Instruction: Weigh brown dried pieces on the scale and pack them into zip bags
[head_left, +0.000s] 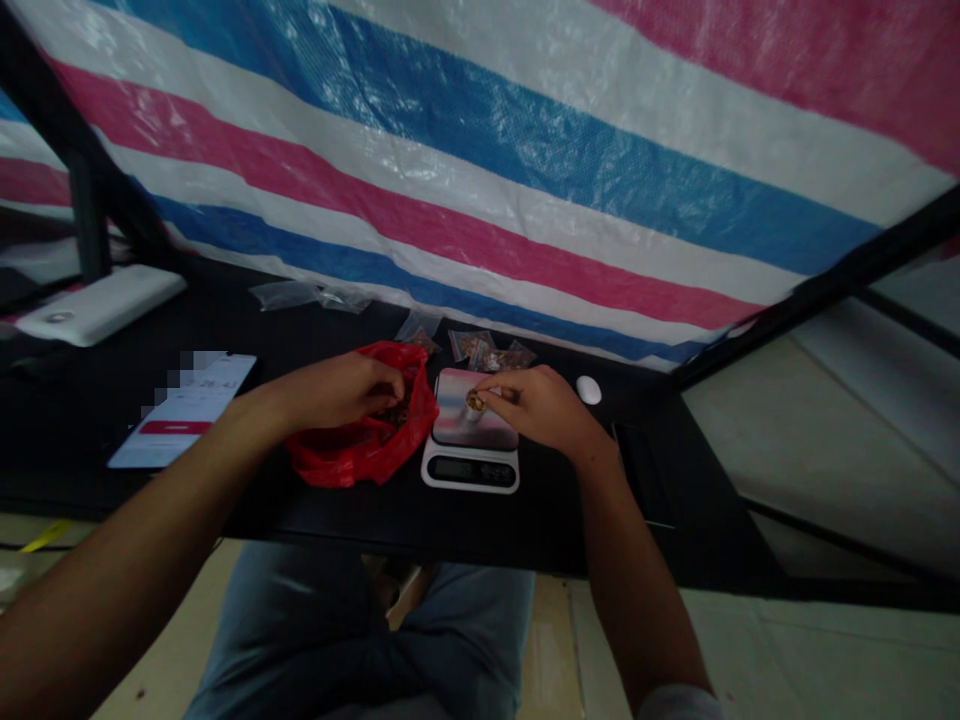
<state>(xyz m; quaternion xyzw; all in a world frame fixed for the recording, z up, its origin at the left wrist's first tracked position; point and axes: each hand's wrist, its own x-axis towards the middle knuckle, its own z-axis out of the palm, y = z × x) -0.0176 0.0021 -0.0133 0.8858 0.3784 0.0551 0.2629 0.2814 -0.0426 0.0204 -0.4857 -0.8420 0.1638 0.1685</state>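
On the black table a red plastic bag (pixel 360 455) lies open, with small dark brown pieces (pixel 394 418) inside. My left hand (pixel 356 388) reaches over its opening, fingers curled and pressed together; what they hold, if anything, is hidden. Right of the bag is a white kitchen scale (pixel 471 470) with a shiny metal plate (pixel 454 400) and a dark display. A small cup (pixel 475 405) filled with brown-gold bits stands on that plate. Thumb and forefinger of my right hand (pixel 536 400) close on the cup's rim from the right.
Behind the scale lie several small clear zip bags (pixel 480 350) with brown contents. Flatter clear bags (pixel 300 295) are further left. A lit phone (pixel 191 410), a white power-bank-like box (pixel 105 303), a white oval object (pixel 589 390) and a dark flat device (pixel 641 470) surround the workspace. A striped sheet (pixel 450 180) hangs behind.
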